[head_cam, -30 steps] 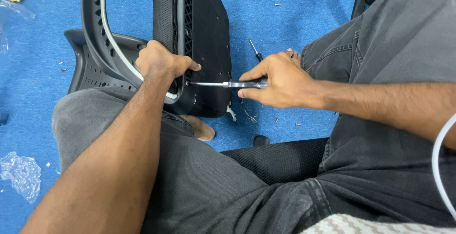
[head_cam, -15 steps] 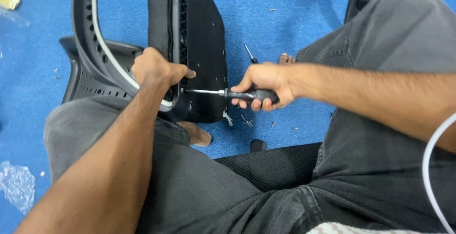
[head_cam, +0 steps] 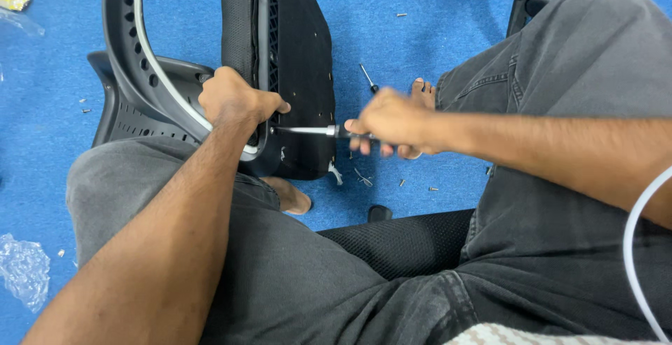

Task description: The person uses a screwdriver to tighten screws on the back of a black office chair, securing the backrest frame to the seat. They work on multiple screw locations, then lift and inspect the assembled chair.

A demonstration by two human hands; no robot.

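Blue carpet floor (head_cam: 434,58) fills the background, with small screws scattered on it. At the centre of the frame the screwdriver (head_cam: 308,131) lies almost level, its long axis running left to right; the metal shaft points left, with the tip against the black chair back (head_cam: 301,72), just beside the left hand (head_cam: 231,100). It looks light, stiff and thin, and the steel shaft is probably slippery, so the thick handle is the better place to hold it. The right hand (head_cam: 392,122) is closed around that handle, a little blurred. The left hand is closed on the edge of the chair back, next to the grey curved frame (head_cam: 129,58), which seems rigid but awkward in shape. A second small screwdriver (head_cam: 369,79) lies on the floor above the right hand. Crumpled plastic wrap (head_cam: 24,271) sits at lower left.
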